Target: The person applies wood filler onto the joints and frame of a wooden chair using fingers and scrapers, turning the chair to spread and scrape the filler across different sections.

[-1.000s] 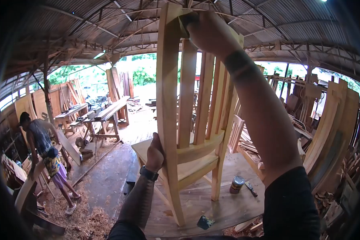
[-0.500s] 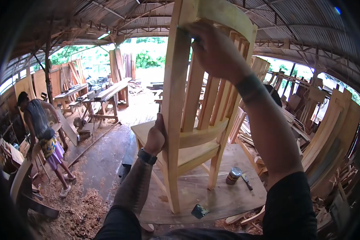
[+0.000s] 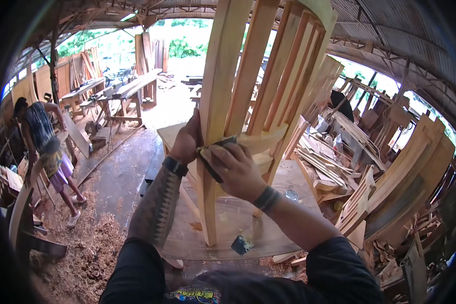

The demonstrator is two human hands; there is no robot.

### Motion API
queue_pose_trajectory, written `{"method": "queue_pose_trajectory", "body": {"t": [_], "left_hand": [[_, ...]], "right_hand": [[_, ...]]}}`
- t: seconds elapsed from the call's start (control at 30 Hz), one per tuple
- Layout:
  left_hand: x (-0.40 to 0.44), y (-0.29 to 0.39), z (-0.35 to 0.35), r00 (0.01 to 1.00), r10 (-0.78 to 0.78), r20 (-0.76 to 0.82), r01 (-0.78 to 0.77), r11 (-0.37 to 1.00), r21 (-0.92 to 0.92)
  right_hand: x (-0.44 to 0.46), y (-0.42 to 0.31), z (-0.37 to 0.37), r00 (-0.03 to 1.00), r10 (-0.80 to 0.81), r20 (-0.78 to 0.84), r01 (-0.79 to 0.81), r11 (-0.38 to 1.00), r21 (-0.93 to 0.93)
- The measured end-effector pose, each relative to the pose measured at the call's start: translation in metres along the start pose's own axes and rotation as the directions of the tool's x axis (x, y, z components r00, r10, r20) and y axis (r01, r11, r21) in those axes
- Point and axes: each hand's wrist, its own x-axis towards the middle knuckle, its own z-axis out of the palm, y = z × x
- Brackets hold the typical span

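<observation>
A pale wooden chair (image 3: 218, 86) with a slatted back stands upright on a wooden board (image 3: 268, 233). My left hand (image 3: 186, 139) grips the left edge of its back post, at about seat height. Pressed against the same post, my right hand (image 3: 233, 164) holds a dark sanding sheet (image 3: 211, 167), close beside my left hand. A small dark patterned square (image 3: 242, 244) lies near the board's front edge. The round lid of a can (image 3: 291, 194) shows just past my right forearm.
At the far left a person (image 3: 40, 139) bends over a curved wooden piece (image 3: 23, 207). Workbenches (image 3: 131, 86) stand behind. Wood shavings (image 3: 96, 248) cover the floor at left. Stacked planks (image 3: 410, 177) and offcuts fill the right side.
My right hand has moved down the post with the dark sheet, from near the top of the back to beside my left hand. The view has tilted downward.
</observation>
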Motion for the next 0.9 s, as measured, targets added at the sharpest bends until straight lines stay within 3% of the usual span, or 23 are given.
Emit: {"method": "queue_pose_trajectory", "body": {"t": [0.07,0.1,0.17,0.2,0.27,0.3,0.33,0.37,0.4,0.43,0.47,0.53,0.6,0.67,0.73,0.8,0.83,0.9], "left_hand": [[-0.002,0.022,0.008,0.97,-0.17,0.172,0.215,0.933,-0.288],[-0.005,0.026,0.014,0.983,-0.123,0.138,0.153,0.96,-0.234],[-0.002,0.025,0.014,0.975,-0.207,0.084,0.221,0.947,-0.231],[0.0,0.025,0.014,0.969,-0.241,0.061,0.248,0.942,-0.227],[0.0,0.024,0.021,0.986,-0.167,0.008,0.167,0.978,-0.122],[0.001,0.02,0.024,0.989,-0.147,-0.017,0.145,0.986,-0.087],[-0.002,0.017,0.027,0.99,-0.133,-0.042,0.131,0.99,-0.051],[-0.007,0.024,0.035,0.993,-0.112,-0.048,0.114,0.992,0.052],[-0.009,0.023,0.035,0.994,-0.11,-0.007,0.11,0.993,-0.049],[-0.009,0.022,0.031,0.994,-0.105,0.032,0.109,0.983,-0.15],[-0.007,0.02,0.028,0.993,-0.096,0.07,0.111,0.962,-0.249],[-0.006,0.015,0.026,0.99,-0.143,0.016,0.142,0.963,-0.228],[-0.004,0.019,0.028,0.984,-0.178,0.002,0.175,0.965,-0.194],[-0.003,0.023,0.029,0.981,-0.191,0.024,0.192,0.959,-0.21],[-0.005,0.026,0.027,0.98,-0.189,0.056,0.197,0.954,-0.225],[-0.011,0.026,0.03,0.997,-0.071,0.015,0.073,0.975,-0.21],[-0.016,0.036,0.04,0.994,-0.095,-0.045,0.088,0.987,-0.137],[0.001,0.02,0.017,0.98,-0.194,0.049,0.2,0.954,-0.225]], "right_hand": [[-0.017,-0.012,0.006,0.998,-0.027,0.064,0.026,0.999,0.02],[-0.025,-0.018,0.007,0.992,-0.045,0.115,0.041,0.999,0.034],[-0.034,-0.025,0.002,0.972,-0.069,0.223,0.059,0.997,0.051],[-0.028,-0.018,-0.007,0.982,-0.028,0.186,0.011,0.996,0.089],[0.001,0.01,-0.035,0.992,0.047,0.114,-0.066,0.984,0.167],[0.026,0.026,-0.066,0.998,0.058,0.027,-0.059,0.997,0.054],[0.06,0.043,-0.093,0.987,-0.019,-0.159,0.005,0.996,-0.086],[0.085,0.061,-0.113,0.962,-0.019,-0.271,-0.057,0.961,-0.27],[0.118,0.08,-0.131,0.913,-0.146,-0.38,0.033,0.957,-0.289],[0.14,0.085,-0.149,0.956,0.135,-0.26,-0.218,0.92,-0.325],[0.162,0.075,-0.161,0.918,-0.081,-0.389,0.01,0.983,-0.181],[0.175,0.09,-0.156,0.925,-0.161,-0.346,0.056,0.954,-0.294],[0.169,0.086,-0.146,0.967,0.001,-0.256,-0.03,0.994,-0.108],[0.125,0.079,-0.113,0.986,-0.09,-0.143,0.065,0.983,-0.17],[0.078,0.056,-0.069,0.978,-0.156,-0.14,0.137,0.982,-0.132],[0.027,0.022,-0.039,1.0,0.009,0.028,-0.009,1.0,0.006],[0.009,0.012,-0.029,1.0,0.003,0.024,-0.003,1.0,-0.004],[-0.015,-0.005,-0.015,1.0,-0.024,0.018,0.025,1.0,-0.019]]}}
